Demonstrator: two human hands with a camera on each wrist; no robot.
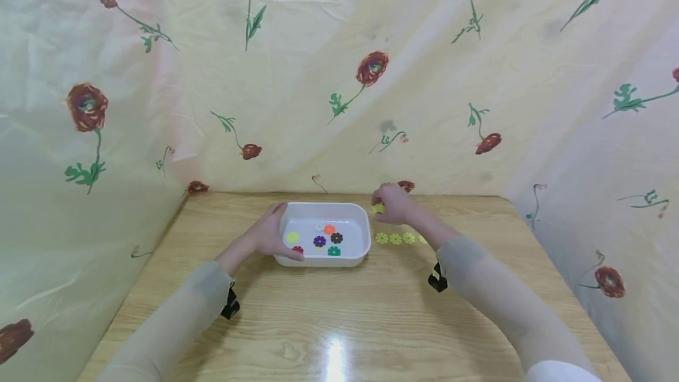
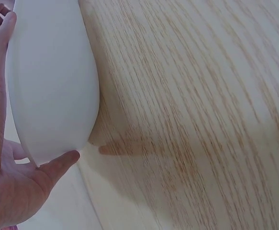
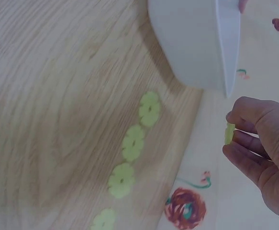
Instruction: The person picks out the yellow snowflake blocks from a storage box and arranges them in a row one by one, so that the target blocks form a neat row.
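Observation:
A white plastic tub (image 1: 323, 262) stands on the table. My left hand (image 1: 269, 233) grips its left end, thumb along the near side and fingers at the far side. Beyond the tub's right end, my right hand (image 1: 395, 204) pinches a yellow snowflake disc (image 3: 229, 134) between thumb and fingertips, held above the table. Several yellow snowflake discs (image 3: 133, 143) lie in a row on the table to the right of the tub. Inside the tub are loose discs, among them an orange disc (image 1: 329, 229), a purple disc (image 1: 319, 241) and a green disc (image 1: 333, 251).
The wooden table (image 1: 339, 305) carries the tub and the disc row. A flowered cloth (image 1: 297, 75) hangs behind the table and along both sides. A black wrist mount (image 1: 438, 279) sits below the right forearm, another black mount (image 1: 230, 304) below the left.

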